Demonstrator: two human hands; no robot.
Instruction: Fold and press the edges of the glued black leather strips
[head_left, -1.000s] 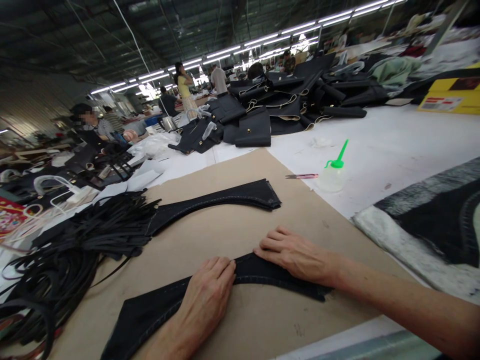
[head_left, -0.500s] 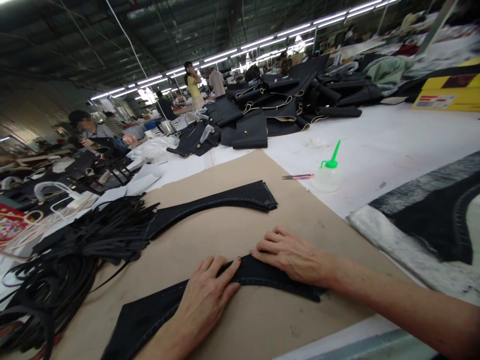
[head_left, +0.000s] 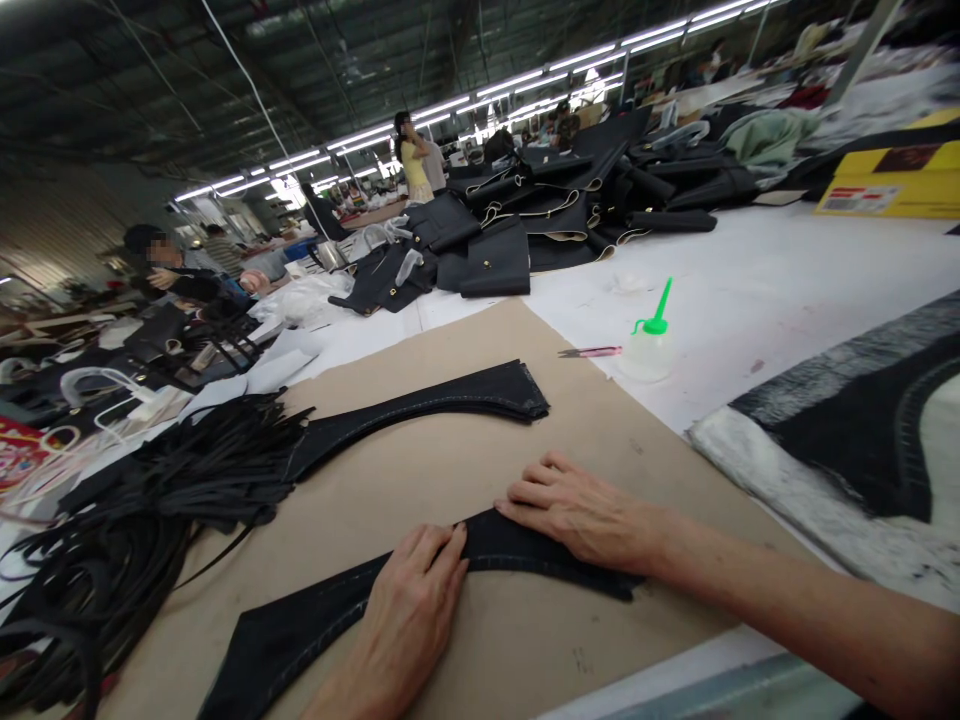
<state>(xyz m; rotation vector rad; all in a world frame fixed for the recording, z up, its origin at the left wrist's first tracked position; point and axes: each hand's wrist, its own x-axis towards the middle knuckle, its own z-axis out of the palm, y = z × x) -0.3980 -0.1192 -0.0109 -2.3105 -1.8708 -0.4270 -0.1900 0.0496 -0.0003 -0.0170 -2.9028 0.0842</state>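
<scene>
A curved black leather piece (head_left: 517, 551) lies on the brown cardboard sheet (head_left: 420, 470) close to me. My left hand (head_left: 409, 610) rests flat on its middle, fingers stretched out and pressing down. My right hand (head_left: 581, 505) lies flat on its upper edge just to the right, fingers together and extended. Neither hand holds anything. A stack of matching curved black pieces (head_left: 420, 405) lies farther back on the cardboard.
A heap of black straps (head_left: 135, 510) fills the left. A glue bottle with a green nozzle (head_left: 646, 345) and pink scissors (head_left: 589, 351) lie on the white table (head_left: 750, 290). Black bags (head_left: 540, 210) pile up behind. Several people work in the background.
My left hand's fingers have drawn slightly back along the piece. The view has drifted a little; both hands stay pressed on the leather.
</scene>
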